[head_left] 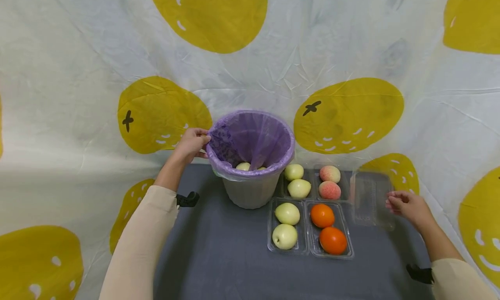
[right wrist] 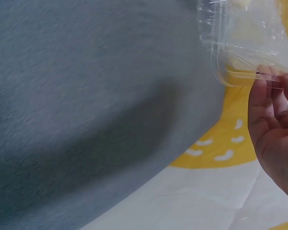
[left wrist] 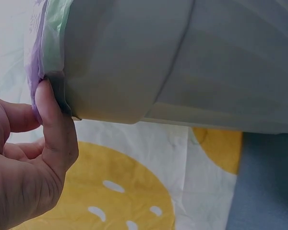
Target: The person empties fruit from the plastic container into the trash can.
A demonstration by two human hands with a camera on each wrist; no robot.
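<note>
A pale grey bin (head_left: 250, 189) lined with a translucent purple bag (head_left: 254, 137) stands on the bench just beside the left hand (head_left: 191, 144). That hand pinches the bag's folded-over edge against the bin's rim, thumb pressed to the plastic. Inside the bag, pale green fruit (head_left: 243, 166) lies at the bottom. The right hand (head_left: 408, 206), well apart from the bin, holds the edge of an empty clear plastic tray (head_left: 369, 198) between its curled fingertips; the tray is tilted up on its side. Between the two hands, four clear trays lie touching: two with green pears (head_left: 287, 224), one with two oranges (head_left: 327, 228), one with two peaches (head_left: 330, 182). The bench (head_left: 218, 256) is covered in dark grey cloth. Behind and around it hangs a white sheet (head_left: 78, 74) printed with large yellow fruit shapes.
</note>
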